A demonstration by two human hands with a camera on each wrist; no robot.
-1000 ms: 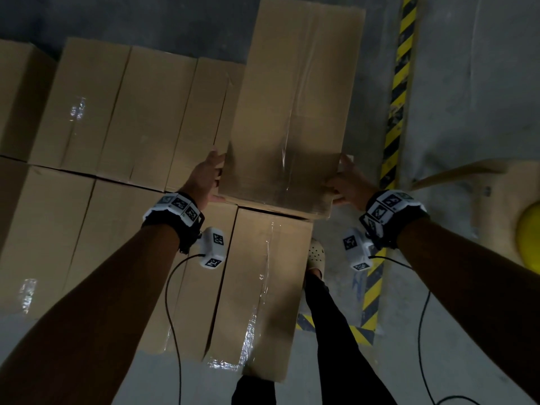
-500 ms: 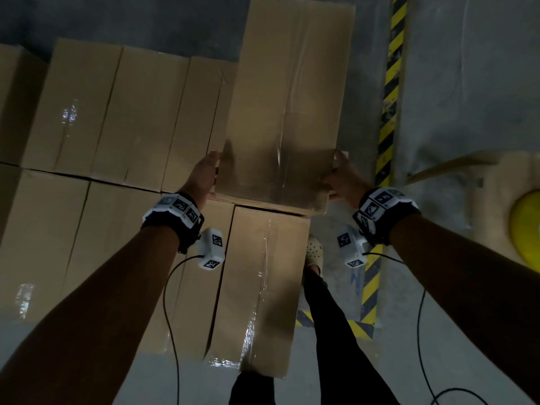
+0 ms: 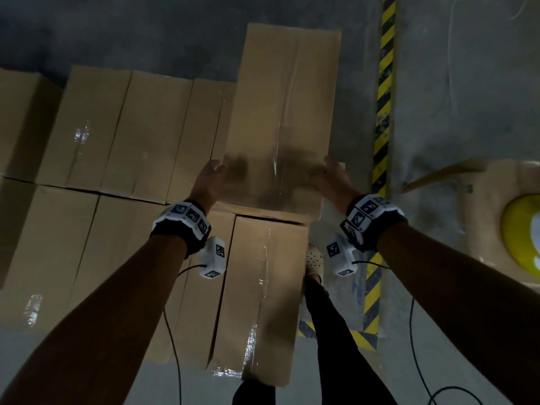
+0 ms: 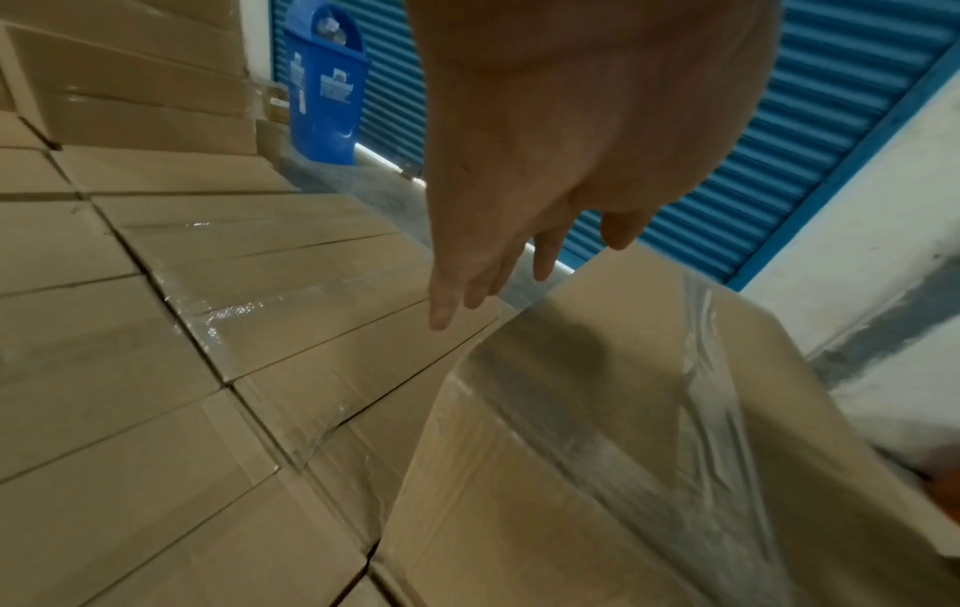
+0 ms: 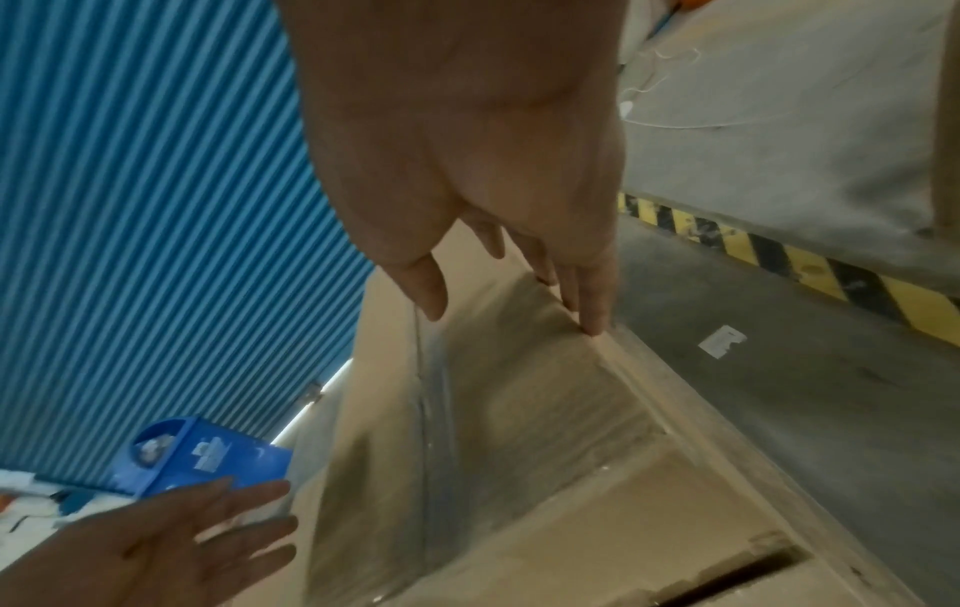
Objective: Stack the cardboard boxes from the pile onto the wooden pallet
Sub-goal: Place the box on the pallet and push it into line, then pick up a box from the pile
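A long cardboard box (image 3: pixel 280 118) with clear tape down its middle lies on top of a flat layer of cardboard boxes (image 3: pixel 122 135), at that layer's right end. My left hand (image 3: pixel 209 179) hangs beside the box's near left corner with straight fingers, just clear of the cardboard (image 4: pixel 597 410). My right hand (image 3: pixel 331 178) is spread at the near right corner, its fingertips (image 5: pixel 592 320) at the box's top right edge (image 5: pixel 519 369). Neither hand holds anything. The boxes hide whatever lies under them.
A yellow-black hazard stripe (image 3: pixel 382 112) runs along the concrete floor right of the boxes. My foot (image 3: pixel 314 258) stands between the stack and the stripe. A blue bin (image 4: pixel 324 82) and blue roller shutter (image 4: pixel 779 143) lie beyond. A yellow object (image 3: pixel 523 235) sits far right.
Both hands gripped the box's near corners before; now they have let go and their fingers are straight. The box rests on the layer and reaches a little further away.
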